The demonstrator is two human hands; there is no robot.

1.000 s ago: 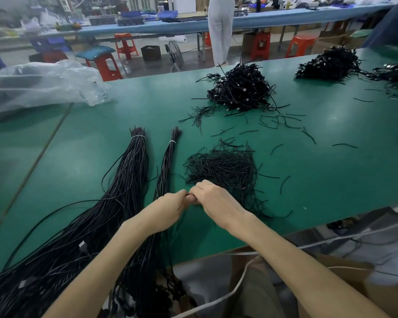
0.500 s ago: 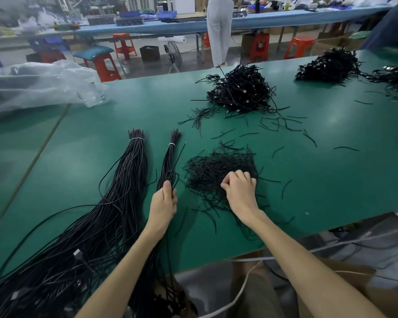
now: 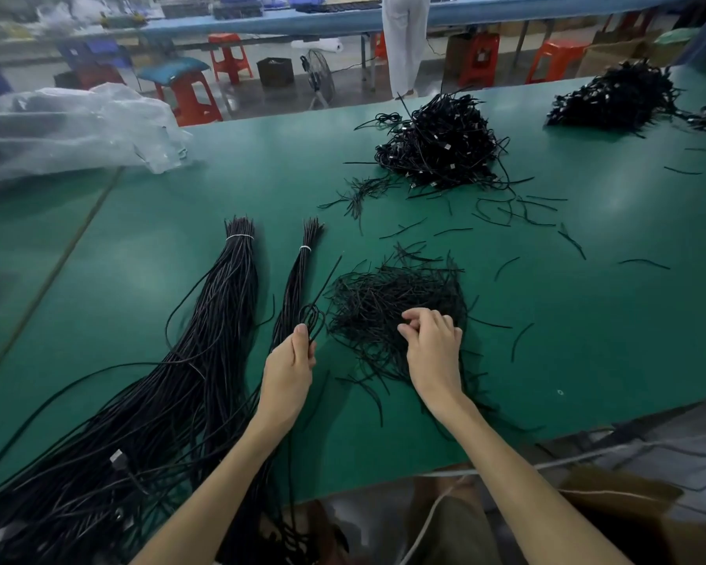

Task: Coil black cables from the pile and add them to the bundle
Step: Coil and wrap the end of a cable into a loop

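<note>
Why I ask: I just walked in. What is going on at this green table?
A person is working black cables at a green table. The left hand pinches a small coiled loop of cable beside the thin tied bundle, with a thicker tied bundle further left. The right hand curls its fingers into the loose pile of short black strands; whether it has caught one is unclear. The loop has not yet joined a bundle.

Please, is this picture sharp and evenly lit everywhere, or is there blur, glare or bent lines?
Head view: the left hand, its cable and the right hand are sharp; head view: the bag at far left is smeared; head view: a pale sheen lies on the table at right; head view: the table's far edge bows slightly, from the wide lens.
</note>
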